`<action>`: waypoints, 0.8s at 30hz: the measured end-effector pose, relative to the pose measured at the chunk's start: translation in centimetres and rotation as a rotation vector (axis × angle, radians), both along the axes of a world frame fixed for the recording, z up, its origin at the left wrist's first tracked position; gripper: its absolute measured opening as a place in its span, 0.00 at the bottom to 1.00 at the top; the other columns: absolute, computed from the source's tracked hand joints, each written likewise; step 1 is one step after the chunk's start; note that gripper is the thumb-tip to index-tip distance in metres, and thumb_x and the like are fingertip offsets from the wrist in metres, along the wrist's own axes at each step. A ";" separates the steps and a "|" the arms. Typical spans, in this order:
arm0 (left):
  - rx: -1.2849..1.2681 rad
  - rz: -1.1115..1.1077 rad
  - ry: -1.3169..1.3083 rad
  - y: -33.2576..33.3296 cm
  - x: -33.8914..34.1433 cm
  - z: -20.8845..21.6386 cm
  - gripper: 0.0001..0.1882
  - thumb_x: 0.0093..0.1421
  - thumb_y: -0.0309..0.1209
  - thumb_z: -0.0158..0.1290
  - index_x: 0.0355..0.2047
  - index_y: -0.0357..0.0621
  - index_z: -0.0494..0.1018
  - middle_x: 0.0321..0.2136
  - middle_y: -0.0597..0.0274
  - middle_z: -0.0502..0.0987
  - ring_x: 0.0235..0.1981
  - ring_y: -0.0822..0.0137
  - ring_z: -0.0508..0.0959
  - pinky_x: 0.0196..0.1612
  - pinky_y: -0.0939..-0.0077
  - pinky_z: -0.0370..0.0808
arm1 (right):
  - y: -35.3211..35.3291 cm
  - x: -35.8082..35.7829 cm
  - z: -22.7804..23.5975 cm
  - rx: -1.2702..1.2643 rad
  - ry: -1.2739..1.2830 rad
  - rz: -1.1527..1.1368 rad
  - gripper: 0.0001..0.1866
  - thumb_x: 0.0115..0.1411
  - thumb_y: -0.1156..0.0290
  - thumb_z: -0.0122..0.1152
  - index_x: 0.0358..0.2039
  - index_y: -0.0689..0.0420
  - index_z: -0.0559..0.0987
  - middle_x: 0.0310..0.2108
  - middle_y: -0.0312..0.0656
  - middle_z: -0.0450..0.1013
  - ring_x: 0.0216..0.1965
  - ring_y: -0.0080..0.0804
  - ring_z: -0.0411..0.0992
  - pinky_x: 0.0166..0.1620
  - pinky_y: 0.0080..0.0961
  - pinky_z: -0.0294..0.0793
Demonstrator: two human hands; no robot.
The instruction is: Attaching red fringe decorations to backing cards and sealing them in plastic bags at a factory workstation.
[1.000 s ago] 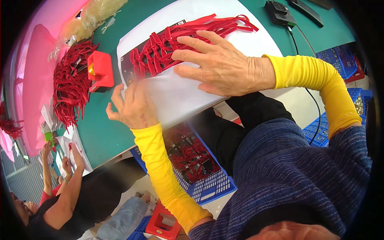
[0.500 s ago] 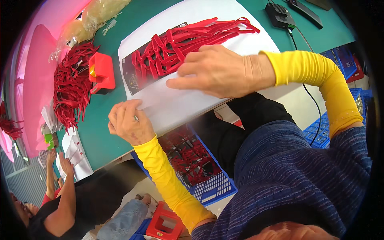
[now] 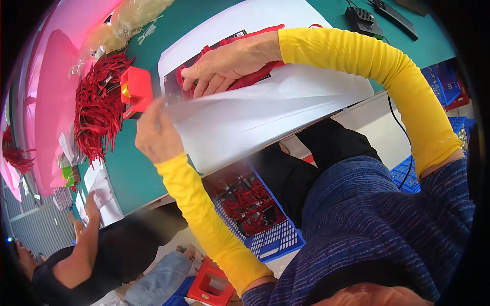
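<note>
White sheet [image 3: 240, 122] | left hand [image 3: 155, 135] grip pinches its corner | right hand [image 3: 229, 64] grip presses red bundle [image 3: 255, 76]

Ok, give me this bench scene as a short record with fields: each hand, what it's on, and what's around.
left hand: pinches the lifted edge of a white sheet
right hand: lies flat on a bundle of red cords, under the raised sheet
table: green
left of the hands: red box, heap of red cords
under the table: blue crate with red parts
lower left: another person's hand at the table edge
</note>
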State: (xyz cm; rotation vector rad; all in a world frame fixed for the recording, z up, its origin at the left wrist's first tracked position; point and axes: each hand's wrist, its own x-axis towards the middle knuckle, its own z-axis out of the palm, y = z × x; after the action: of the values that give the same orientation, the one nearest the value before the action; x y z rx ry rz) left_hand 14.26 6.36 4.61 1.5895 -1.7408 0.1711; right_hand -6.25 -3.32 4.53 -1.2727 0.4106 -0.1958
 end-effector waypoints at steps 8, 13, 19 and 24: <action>0.236 0.006 0.044 -5.4 1.7 -1.9 0.18 0.46 0.26 0.50 0.39 0.57 0.76 0.18 0.59 0.71 0.21 0.68 0.72 0.30 0.76 0.70 | 1.0 -1.0 1.5 -0.537 0.277 -0.163 0.29 0.57 0.62 0.54 0.58 0.58 0.60 0.46 0.45 0.69 0.48 0.34 0.68 0.53 0.28 0.66; 0.255 -0.003 0.175 -4.9 2.1 -1.4 0.18 0.45 0.28 0.52 0.39 0.59 0.76 0.18 0.60 0.72 0.23 0.66 0.74 0.32 0.74 0.70 | 5.6 -7.0 4.3 -1.321 0.544 -0.156 0.36 0.47 0.70 0.61 0.58 0.50 0.62 0.40 0.43 0.72 0.44 0.37 0.69 0.48 0.32 0.69; 0.253 -0.046 0.246 -4.8 1.4 -1.5 0.18 0.46 0.28 0.52 0.40 0.54 0.76 0.21 0.62 0.75 0.24 0.69 0.75 0.34 0.75 0.70 | 8.7 -14.3 2.4 -1.811 0.707 -0.397 0.31 0.47 0.80 0.58 0.55 0.49 0.68 0.36 0.42 0.74 0.36 0.38 0.73 0.41 0.34 0.74; 0.257 -0.044 0.268 -4.9 1.3 -1.5 0.18 0.47 0.27 0.51 0.41 0.53 0.76 0.21 0.62 0.75 0.23 0.71 0.73 0.33 0.76 0.70 | 8.4 -17.5 0.6 -1.138 0.507 -0.843 0.08 0.51 0.73 0.61 0.33 0.58 0.79 0.27 0.41 0.75 0.31 0.28 0.74 0.39 0.22 0.73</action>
State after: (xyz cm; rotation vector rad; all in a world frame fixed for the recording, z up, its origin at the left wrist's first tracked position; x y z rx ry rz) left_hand 15.56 1.44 3.11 1.6653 -1.6330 -0.2861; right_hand -23.73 5.07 5.16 -2.2004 1.3992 -0.9222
